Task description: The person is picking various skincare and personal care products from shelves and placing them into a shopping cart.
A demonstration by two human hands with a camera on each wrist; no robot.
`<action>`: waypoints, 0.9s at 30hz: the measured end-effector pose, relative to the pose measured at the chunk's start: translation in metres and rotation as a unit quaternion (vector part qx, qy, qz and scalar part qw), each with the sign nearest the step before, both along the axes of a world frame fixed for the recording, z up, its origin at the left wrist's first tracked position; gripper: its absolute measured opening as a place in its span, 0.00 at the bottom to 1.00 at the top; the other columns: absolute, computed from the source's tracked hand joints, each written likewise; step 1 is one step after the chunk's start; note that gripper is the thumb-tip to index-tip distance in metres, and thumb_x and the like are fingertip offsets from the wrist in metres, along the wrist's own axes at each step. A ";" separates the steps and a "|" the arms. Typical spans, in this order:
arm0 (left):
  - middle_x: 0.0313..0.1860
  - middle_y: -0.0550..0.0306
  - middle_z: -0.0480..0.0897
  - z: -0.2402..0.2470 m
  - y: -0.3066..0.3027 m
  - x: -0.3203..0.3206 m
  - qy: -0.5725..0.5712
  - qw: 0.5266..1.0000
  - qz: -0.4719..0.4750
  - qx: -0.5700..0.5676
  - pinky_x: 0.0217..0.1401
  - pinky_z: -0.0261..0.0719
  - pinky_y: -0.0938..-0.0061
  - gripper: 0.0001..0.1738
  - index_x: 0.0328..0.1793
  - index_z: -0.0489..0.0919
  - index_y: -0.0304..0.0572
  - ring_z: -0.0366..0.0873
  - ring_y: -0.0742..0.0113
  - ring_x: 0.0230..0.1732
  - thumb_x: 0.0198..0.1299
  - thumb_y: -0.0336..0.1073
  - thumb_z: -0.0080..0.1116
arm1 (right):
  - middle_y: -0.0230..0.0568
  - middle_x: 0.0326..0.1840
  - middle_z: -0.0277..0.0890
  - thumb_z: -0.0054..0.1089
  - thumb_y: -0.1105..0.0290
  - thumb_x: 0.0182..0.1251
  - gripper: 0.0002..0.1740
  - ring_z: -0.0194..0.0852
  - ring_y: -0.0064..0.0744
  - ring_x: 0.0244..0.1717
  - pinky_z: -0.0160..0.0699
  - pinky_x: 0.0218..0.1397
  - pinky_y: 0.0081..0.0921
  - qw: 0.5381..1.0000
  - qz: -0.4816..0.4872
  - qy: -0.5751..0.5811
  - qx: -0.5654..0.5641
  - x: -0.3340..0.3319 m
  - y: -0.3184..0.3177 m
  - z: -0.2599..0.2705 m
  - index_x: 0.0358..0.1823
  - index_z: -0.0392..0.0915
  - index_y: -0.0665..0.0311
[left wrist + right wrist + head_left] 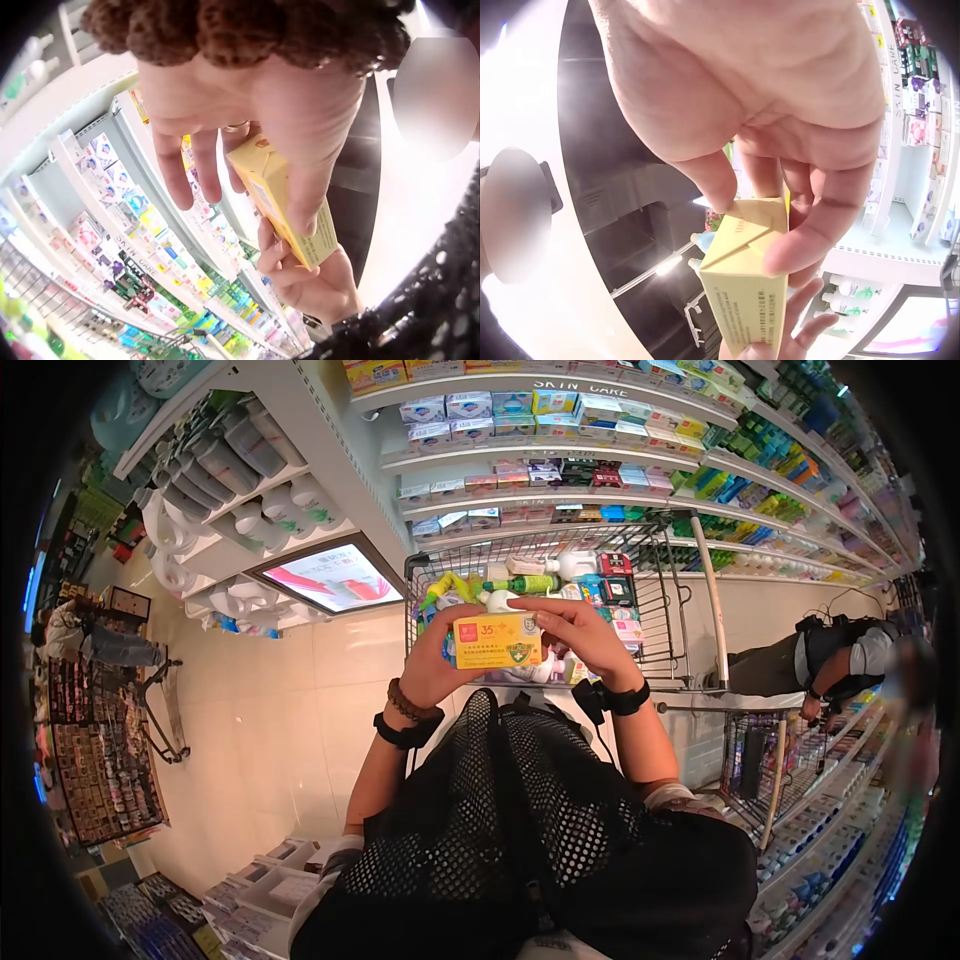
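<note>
A small yellow box (497, 641) with red, white and green print and the number 35 is held in front of the chest, over the shopping cart. My left hand (434, 662) grips its left end, the thumb along one side in the left wrist view. At the other end my right hand (590, 635) pinches the box between thumb and fingers; the closed end flap (750, 225) shows in the right wrist view. Beyond the hands, the wire cart (560, 538) holds green bottles, a white jug (578, 566) and several packs.
Shelves marked SKIN CARE (600, 388), stacked with boxed goods, rise behind the cart. A lit screen (335, 578) sits on the shelf unit at left. To the right, another person (800, 665) stands by a second cart (750, 755). Pale floor tiles (270, 710) stretch to the left.
</note>
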State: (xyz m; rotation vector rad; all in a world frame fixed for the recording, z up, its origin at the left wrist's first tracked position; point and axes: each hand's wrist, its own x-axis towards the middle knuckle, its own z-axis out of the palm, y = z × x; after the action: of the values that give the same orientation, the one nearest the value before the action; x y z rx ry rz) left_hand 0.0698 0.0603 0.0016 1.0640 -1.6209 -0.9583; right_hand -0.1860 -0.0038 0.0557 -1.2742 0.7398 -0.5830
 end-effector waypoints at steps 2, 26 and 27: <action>0.67 0.51 0.78 -0.004 0.007 -0.001 -0.002 1.000 -0.015 -0.012 0.73 0.74 0.63 0.44 0.70 0.72 0.41 0.77 0.56 0.68 0.45 0.29 0.82 | 0.32 0.49 0.85 0.53 0.63 0.82 0.22 0.77 0.15 0.40 0.79 0.41 0.18 1.000 0.002 0.007 -0.014 -0.004 0.011 -0.001 0.70 0.78 0.65; 0.60 0.51 0.81 0.021 0.026 -0.070 0.034 0.998 -0.010 -0.048 0.71 0.74 0.59 0.54 0.76 0.67 0.40 0.78 0.56 0.64 0.44 0.41 0.87 | 0.48 0.82 0.59 0.35 0.36 0.83 0.45 0.61 0.37 0.80 0.61 0.82 0.39 0.939 -0.017 -0.283 0.195 -0.037 0.063 -0.027 0.85 0.51 0.65; 0.60 0.52 0.80 -0.003 0.020 -0.073 0.173 0.983 -0.055 0.028 0.70 0.75 0.62 0.47 0.72 0.69 0.38 0.78 0.60 0.65 0.48 0.38 0.85 | 0.45 0.85 0.53 0.33 0.33 0.81 0.47 0.55 0.38 0.83 0.56 0.84 0.37 0.966 -0.005 -0.233 0.113 -0.043 0.063 -0.030 0.85 0.51 0.63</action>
State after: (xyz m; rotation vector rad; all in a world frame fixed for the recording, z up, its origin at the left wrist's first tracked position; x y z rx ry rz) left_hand -0.0028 0.0801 -0.0015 0.7976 -1.3809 -1.1966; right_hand -0.2294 0.0597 0.0255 -0.8751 0.4046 -0.7495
